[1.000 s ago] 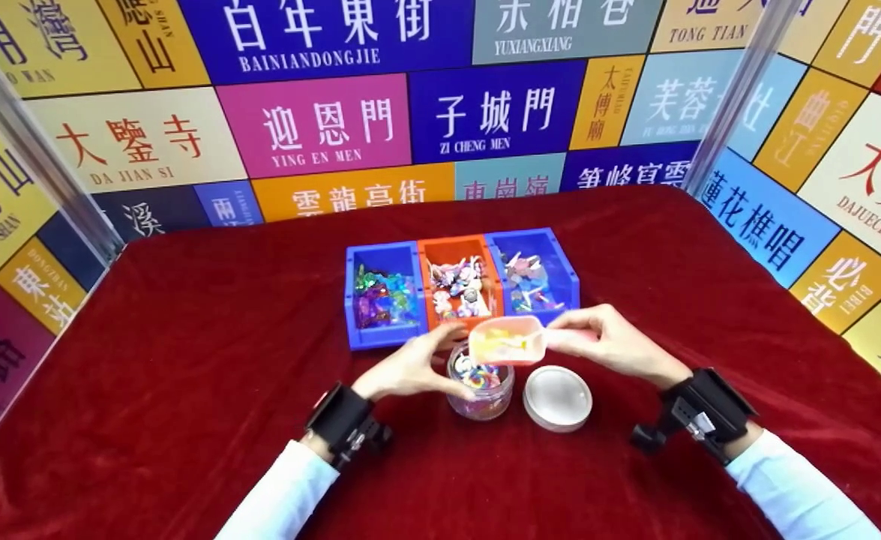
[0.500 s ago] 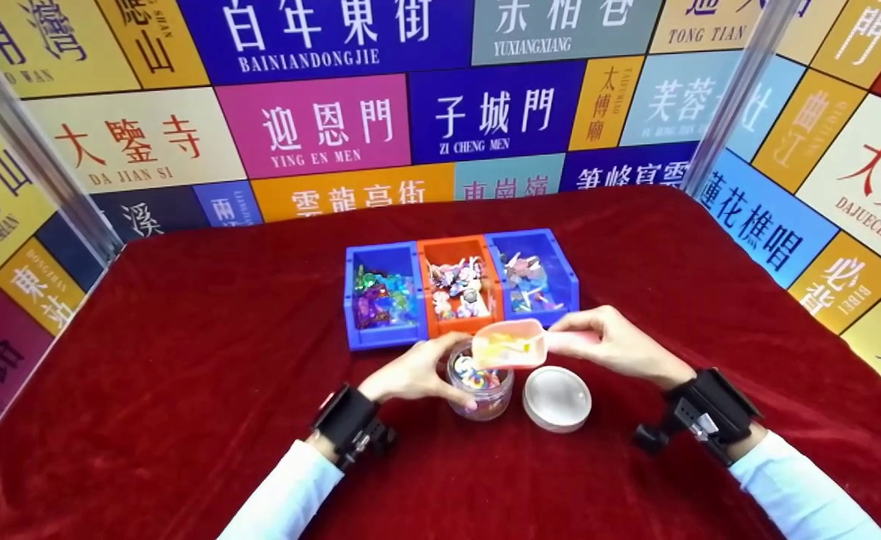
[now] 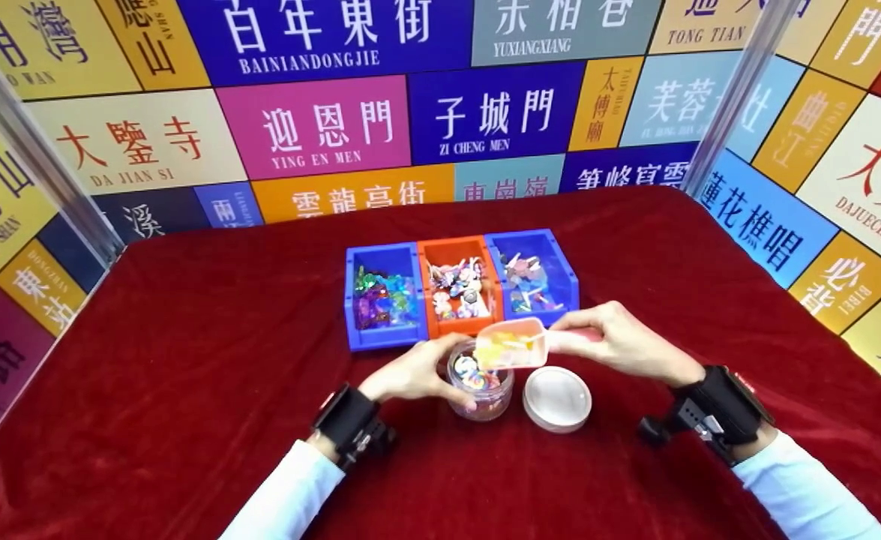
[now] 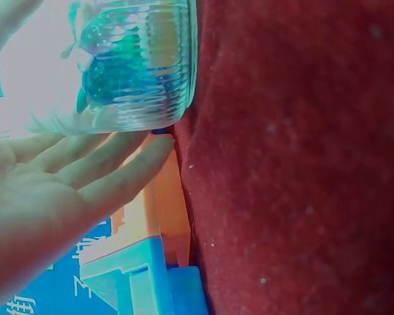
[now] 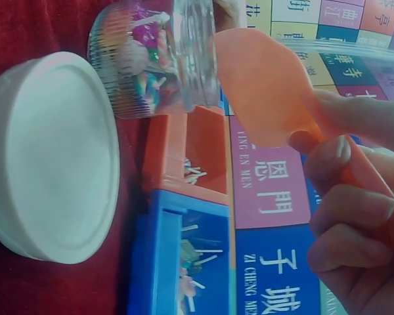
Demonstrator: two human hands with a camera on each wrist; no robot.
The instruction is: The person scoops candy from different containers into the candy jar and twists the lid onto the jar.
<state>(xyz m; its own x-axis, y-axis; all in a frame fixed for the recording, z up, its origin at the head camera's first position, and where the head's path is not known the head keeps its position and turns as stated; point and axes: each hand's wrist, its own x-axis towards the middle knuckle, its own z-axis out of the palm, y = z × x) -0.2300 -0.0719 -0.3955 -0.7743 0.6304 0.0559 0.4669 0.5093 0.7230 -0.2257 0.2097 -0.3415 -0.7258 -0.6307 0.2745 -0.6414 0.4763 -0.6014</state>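
Observation:
In the head view my left hand [image 3: 414, 373] holds a ribbed clear jar [image 3: 489, 405] standing on the red cloth, thumb on the near side and fingers on the far side. Colourful small charms fill the jar, among them a rainbow swirl. My right hand [image 3: 620, 345] grips the handle of a pink scoop [image 3: 513, 341], fingers curled round it in the right wrist view. Yellow and whitish bits lie in the scoop, whose bowl overlaps the jar's mouth from above. A round white lid [image 3: 558, 397] lies right of the jar.
Three joined bins stand behind the jar: a blue bin [image 3: 350, 300] at left, an orange bin [image 3: 459, 325] in the middle and a blue bin [image 3: 566, 274] at right. Each contains small charms. A patterned sign wall [image 3: 313, 124] rises beyond the cloth-covered table [image 3: 223, 322].
The scoop has shifted slightly right, and its bits have slid toward the left lip over the jar. My left hand has settled closer round the jar.

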